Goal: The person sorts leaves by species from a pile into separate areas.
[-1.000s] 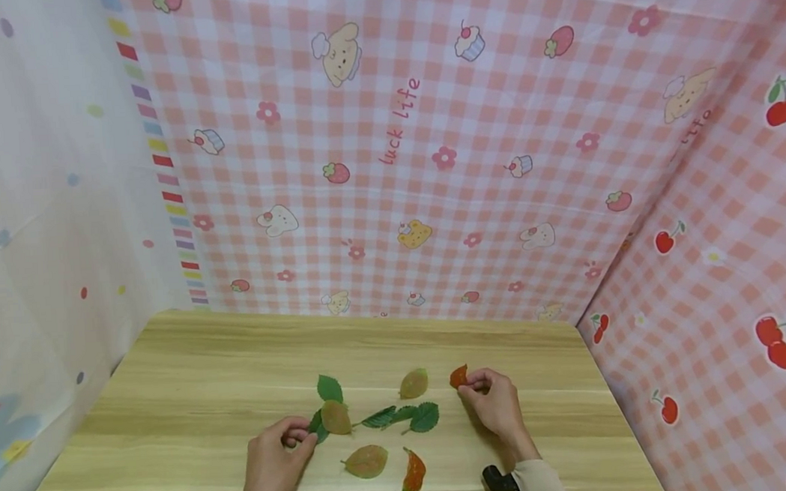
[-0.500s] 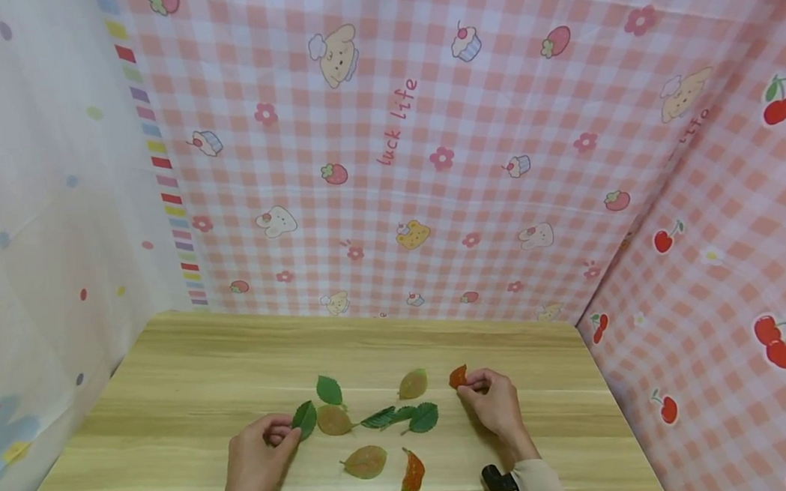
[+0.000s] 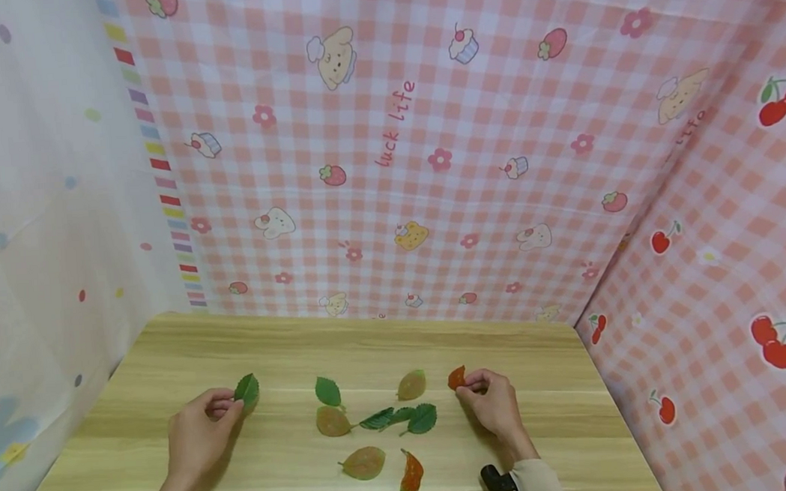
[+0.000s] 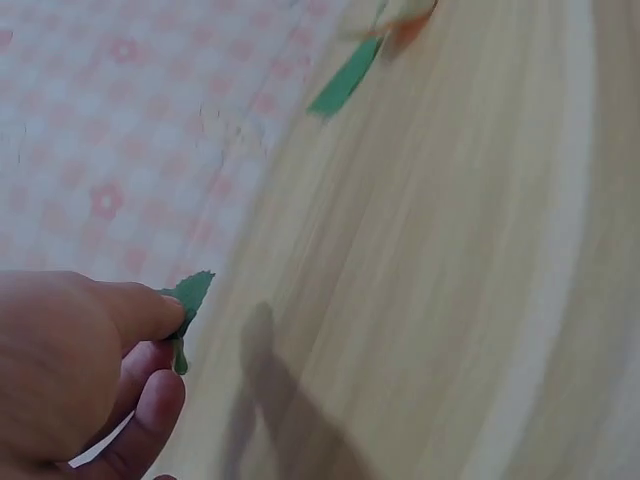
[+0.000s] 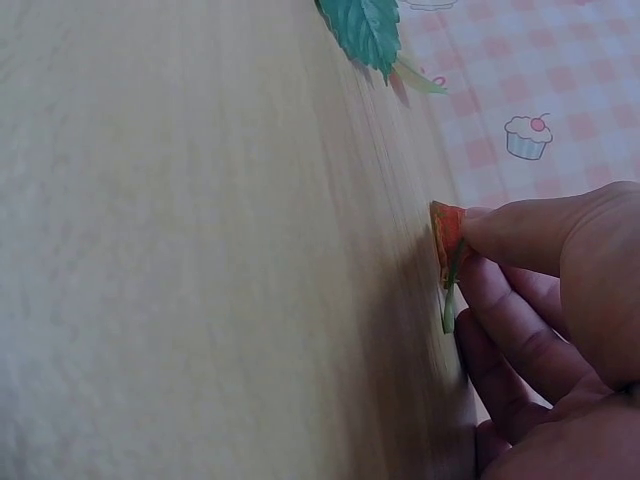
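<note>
My left hand (image 3: 198, 430) pinches a green leaf (image 3: 247, 392) between thumb and fingers, over the left part of the table. In the left wrist view the same green leaf (image 4: 192, 300) shows its toothed edge beyond the thumb. On the right, my right hand (image 3: 496, 406) pinches a red-orange leaf (image 3: 457, 378); its short stem points down in the right wrist view, where the red leaf (image 5: 448, 240) is close to the table surface. Between the hands lie a green leaf (image 3: 328, 391), a brownish leaf (image 3: 333, 421) and another brownish leaf (image 3: 411, 385).
Several dark green leaves (image 3: 422, 419) lie grouped mid-table. Nearer the front are a yellow-brown leaf (image 3: 363, 463) and a red leaf (image 3: 411, 474). The wooden table (image 3: 291, 342) meets a pink checked cloth (image 3: 363, 202) at the back; cloths also hang at both sides.
My left hand has carried the green leaf left and away from the brownish leaf beside it, which shifted slightly left at first. My right hand stays in place, holding the red leaf.
</note>
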Tool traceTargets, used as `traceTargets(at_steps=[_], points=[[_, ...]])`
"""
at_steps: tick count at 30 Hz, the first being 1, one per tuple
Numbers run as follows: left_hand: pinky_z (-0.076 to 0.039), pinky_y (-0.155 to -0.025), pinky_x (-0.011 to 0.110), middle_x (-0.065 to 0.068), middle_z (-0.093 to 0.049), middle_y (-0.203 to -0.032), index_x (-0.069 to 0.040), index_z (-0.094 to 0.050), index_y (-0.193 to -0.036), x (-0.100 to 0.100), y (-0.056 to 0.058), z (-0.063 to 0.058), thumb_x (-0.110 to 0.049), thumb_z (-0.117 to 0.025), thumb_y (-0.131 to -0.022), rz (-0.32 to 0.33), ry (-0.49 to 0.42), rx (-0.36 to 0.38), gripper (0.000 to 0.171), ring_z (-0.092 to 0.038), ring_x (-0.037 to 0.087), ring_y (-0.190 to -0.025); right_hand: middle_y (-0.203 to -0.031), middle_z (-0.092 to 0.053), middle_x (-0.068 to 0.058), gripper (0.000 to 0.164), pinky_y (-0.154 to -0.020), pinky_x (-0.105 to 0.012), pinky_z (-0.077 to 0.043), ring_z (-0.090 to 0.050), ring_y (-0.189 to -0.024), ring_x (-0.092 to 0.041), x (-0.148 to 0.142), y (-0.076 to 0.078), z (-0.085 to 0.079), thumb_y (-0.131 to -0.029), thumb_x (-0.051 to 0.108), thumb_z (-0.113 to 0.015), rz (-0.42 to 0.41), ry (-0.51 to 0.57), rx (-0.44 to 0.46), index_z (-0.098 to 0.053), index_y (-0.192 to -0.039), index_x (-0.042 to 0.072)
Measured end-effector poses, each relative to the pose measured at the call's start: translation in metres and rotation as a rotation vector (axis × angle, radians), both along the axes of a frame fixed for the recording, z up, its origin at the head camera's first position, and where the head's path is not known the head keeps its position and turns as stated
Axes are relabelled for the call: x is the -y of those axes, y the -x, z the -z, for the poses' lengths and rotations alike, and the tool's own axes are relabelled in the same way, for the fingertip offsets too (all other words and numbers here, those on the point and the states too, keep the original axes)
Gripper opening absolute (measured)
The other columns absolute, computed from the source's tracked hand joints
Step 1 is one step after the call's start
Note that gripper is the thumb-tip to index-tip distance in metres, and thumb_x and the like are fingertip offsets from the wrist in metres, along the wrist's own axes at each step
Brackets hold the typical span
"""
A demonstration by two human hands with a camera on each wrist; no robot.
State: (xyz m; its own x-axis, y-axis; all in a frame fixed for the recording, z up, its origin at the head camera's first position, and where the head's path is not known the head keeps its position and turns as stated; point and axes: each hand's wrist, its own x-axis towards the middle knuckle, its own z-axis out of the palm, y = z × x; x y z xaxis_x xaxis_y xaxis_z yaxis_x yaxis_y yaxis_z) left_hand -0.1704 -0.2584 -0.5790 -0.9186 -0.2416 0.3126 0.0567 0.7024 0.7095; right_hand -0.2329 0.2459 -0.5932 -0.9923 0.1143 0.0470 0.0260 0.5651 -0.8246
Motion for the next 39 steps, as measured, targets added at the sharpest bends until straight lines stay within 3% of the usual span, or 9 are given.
traceTargets(at_steps=[8,20,28,39], points=[[-0.044,-0.067,0.004,0.019,-0.085,-0.096,0.004,-0.082,-0.110,0.039,0.018,0.006,-0.012,-0.087,-0.099,-0.039,-0.014,-0.017,0.019,-0.056,-0.017,-0.075,-0.095,-0.081,-0.007,0.010,-0.076,-0.022,-0.051,-0.068,-0.085,-0.013,0.000,0.000,-0.001,-0.098,0.009,-0.088,0.009,-0.002,0.008,-0.078,-0.100,0.007],[-0.038,-0.068,0.001,0.024,-0.085,-0.099,0.006,-0.081,-0.112,0.080,0.036,0.013,-0.013,-0.085,-0.101,-0.064,0.051,0.018,0.022,-0.052,-0.021,-0.072,-0.094,-0.080,-0.007,0.010,-0.075,-0.022,-0.051,-0.067,-0.084,-0.013,0.000,0.002,0.000,-0.097,0.008,-0.088,0.016,-0.006,0.008,-0.078,-0.098,0.007],[-0.040,-0.071,0.011,0.020,-0.085,-0.096,0.004,-0.081,-0.110,0.092,0.046,0.020,-0.017,-0.082,-0.103,-0.071,0.102,0.041,0.022,-0.070,0.004,-0.074,-0.094,-0.080,-0.007,0.010,-0.075,-0.022,-0.051,-0.067,-0.085,-0.013,0.000,0.002,-0.001,-0.097,0.008,-0.088,0.013,-0.010,0.012,-0.078,-0.099,0.007],[-0.043,-0.070,0.017,0.020,-0.084,-0.092,0.004,-0.081,-0.104,0.093,0.048,0.024,-0.015,-0.083,-0.102,-0.089,0.111,0.017,0.019,-0.078,0.030,-0.079,-0.096,-0.081,-0.008,0.010,-0.075,-0.022,-0.051,-0.067,-0.086,-0.014,0.001,0.000,-0.001,-0.099,0.009,-0.087,0.011,0.004,0.018,-0.078,-0.101,0.006]])
